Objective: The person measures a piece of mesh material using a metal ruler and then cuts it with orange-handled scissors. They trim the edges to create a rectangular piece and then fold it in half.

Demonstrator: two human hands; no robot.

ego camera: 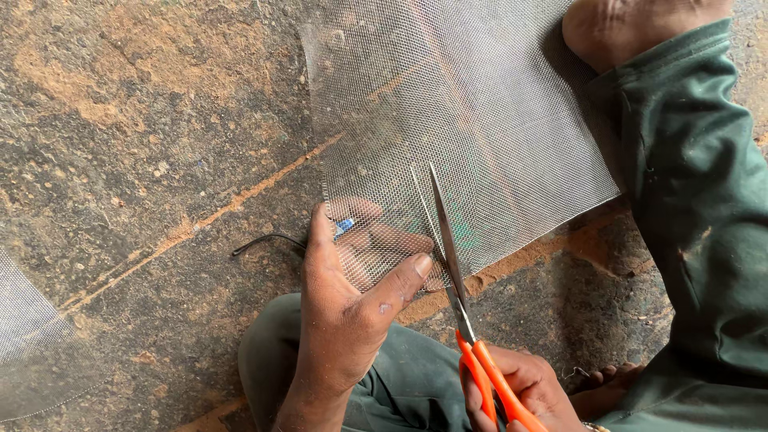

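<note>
A sheet of fine grey wire mesh [464, 104] lies on the rough ground. My left hand [348, 296] grips its near edge, thumb on top and fingers underneath, showing through the weave. My right hand [524, 392] holds orange-handled scissors [460, 296] at the bottom of the view. The long metal blades point away from me into a slit cut in the mesh, just right of my left thumb. A small blue object [344, 226] sits by my left fingers.
My legs in dark green trousers [696, 216] frame the right and bottom, with a bare foot [624, 28] resting on the mesh's far right corner. A thin black wire [268, 240] lies on the ground at left. Another piece of mesh [32, 336] lies at the lower left.
</note>
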